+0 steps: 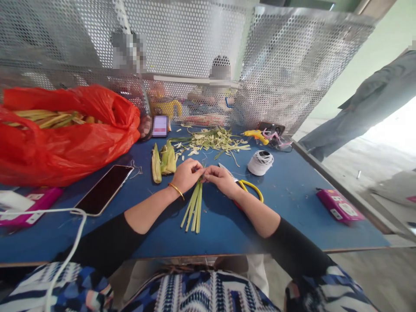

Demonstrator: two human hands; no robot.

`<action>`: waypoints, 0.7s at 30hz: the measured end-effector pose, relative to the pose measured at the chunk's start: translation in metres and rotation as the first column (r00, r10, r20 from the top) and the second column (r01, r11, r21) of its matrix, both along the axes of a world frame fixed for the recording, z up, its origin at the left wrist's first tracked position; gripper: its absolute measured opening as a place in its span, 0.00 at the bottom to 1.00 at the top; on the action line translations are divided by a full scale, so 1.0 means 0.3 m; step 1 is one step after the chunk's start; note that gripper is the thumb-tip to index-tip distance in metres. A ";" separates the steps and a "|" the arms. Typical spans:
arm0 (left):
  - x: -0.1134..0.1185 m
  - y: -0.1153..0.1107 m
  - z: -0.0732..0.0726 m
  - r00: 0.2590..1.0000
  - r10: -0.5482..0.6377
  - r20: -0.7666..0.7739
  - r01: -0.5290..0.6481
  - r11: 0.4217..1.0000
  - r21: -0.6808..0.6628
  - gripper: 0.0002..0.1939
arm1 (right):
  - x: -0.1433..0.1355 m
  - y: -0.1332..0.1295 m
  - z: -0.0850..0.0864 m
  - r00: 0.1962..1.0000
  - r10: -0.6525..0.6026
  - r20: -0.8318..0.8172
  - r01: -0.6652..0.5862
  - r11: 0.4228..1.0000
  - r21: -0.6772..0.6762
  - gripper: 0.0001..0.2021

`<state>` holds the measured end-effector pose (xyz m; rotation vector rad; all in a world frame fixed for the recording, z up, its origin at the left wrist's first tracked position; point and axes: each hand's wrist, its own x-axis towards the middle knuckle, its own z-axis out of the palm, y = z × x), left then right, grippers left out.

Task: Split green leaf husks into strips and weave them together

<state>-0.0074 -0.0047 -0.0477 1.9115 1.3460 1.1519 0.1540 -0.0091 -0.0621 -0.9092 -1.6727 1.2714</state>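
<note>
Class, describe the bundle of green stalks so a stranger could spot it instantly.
On the blue table, find where the left hand and right hand meet near the middle. The green stalks fan out from there towards the camera wearer. Unlike the loose, tangled scraps beyond, they are long, straight and gathered at one end.

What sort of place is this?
Probably a handcraft workshop: a flat blue worktable bears a round white spool of string and a loose pile of pale-green plant trimmings.

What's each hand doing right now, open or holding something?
Left hand: closed on green stalks at their far end.
Right hand: closed beside it; what it pinches can't be told.
</note>
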 end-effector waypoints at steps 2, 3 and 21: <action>0.001 0.000 0.001 0.999 0.007 0.040 -0.007 1.000 0.015 0.08 | -0.007 -0.004 0.002 0.999 0.027 -0.028 -0.029 0.998 -0.059 0.10; 0.002 0.000 0.001 0.996 0.013 0.090 -0.013 1.000 -0.002 0.08 | -0.010 -0.005 0.003 0.998 0.021 -0.051 -0.025 0.997 -0.069 0.10; 0.026 -0.052 0.074 0.753 0.140 0.643 0.445 0.611 -0.654 0.07 | -0.001 -0.020 0.053 0.940 -0.186 -0.287 0.180 0.983 -0.045 0.09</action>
